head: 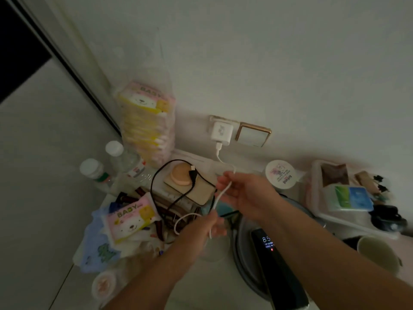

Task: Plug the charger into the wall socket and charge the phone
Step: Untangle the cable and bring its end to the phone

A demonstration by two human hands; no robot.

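The phone lies lit and unplugged on a grey lid. Just beyond it, the left hand pinches the white cable, and the right hand fingers curl around it higher up. Farther back, a tray holds packets. The charger already sits in the wall socket; only connecting the phone seems left.

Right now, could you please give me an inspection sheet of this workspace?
Surface: table, crowded, dim light.
Job's things: charger plugged into wall socket; phone lit, lying by the right forearm.
Clutter: tissue packs, bottles, jar, tray, cup.
Grippers: left hand and right hand both pinch the white cable.
Cables: white cable runs from charger; black cable loose.
Surroundings: wall switch.
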